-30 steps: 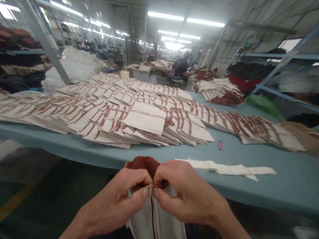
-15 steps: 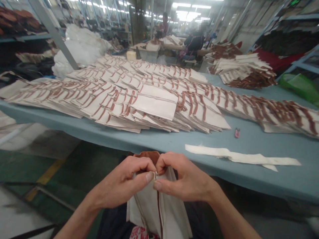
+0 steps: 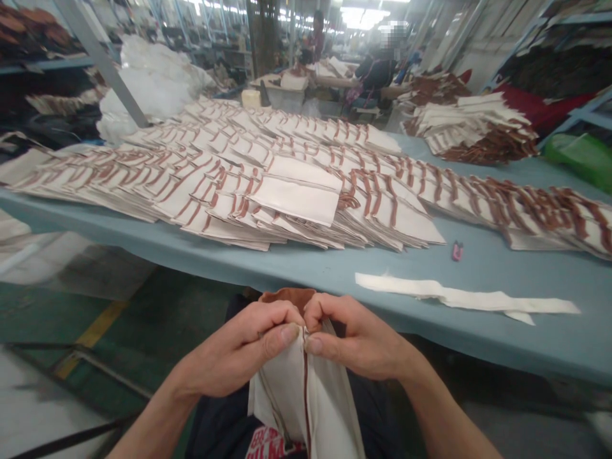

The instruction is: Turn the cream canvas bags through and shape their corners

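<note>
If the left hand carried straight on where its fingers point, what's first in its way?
Probably the right hand, pinching the same pale cloth piece close beside the left hand. Depth is unclear there, so I can't say whether the two touch.

The left hand (image 3: 243, 347) and right hand (image 3: 363, 338) pinch a white fabric piece (image 3: 332, 408) atop its dark brown line (image 3: 306, 395), near a blue table (image 3: 329, 273) bearing overlapping white-and-brown pieces (image 3: 296, 197), a small pink tool (image 3: 458, 252) and a white cloth strip (image 3: 468, 298)
</note>
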Tool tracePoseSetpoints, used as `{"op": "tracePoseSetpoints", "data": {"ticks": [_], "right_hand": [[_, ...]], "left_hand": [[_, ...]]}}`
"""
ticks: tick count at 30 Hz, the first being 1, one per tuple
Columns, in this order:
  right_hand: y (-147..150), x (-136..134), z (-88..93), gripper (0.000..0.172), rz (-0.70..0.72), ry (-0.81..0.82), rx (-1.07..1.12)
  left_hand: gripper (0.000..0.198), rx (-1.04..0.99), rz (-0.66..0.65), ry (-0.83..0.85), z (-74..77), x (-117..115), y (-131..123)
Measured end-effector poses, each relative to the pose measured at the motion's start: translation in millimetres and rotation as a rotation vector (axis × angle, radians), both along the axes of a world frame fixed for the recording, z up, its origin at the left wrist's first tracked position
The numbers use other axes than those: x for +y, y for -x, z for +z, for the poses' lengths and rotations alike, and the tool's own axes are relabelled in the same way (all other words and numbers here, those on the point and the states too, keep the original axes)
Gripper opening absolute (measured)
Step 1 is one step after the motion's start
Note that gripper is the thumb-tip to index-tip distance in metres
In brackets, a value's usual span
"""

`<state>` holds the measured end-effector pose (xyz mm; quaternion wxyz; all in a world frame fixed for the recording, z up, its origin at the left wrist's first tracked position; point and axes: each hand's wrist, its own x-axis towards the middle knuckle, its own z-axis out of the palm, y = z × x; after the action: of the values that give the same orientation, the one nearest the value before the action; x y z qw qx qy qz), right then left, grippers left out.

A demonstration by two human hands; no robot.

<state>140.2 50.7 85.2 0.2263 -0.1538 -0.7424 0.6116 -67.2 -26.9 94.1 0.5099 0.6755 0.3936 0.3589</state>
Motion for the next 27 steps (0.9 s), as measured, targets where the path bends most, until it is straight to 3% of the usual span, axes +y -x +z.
{"op": "tracePoseSetpoints", "data": {"ticks": [9,16,27], "right_hand": [[-6,-5,9.6,0.022,-0.038,-0.103,-0.028],[-5,-4,4.9,0.016,-0.067,-0.166,-0.058],[-1,0,-0.9,0.015,-0.070,-0.174,-0.057]], "left_hand": [[0.026,0.004,0.042,0.022,5.5,-1,-5],[0.018,0.102,0.105,0.017,6.1,6,-6],[0.020,0.093,0.127,0.106,-0.8,7,-2]]}}
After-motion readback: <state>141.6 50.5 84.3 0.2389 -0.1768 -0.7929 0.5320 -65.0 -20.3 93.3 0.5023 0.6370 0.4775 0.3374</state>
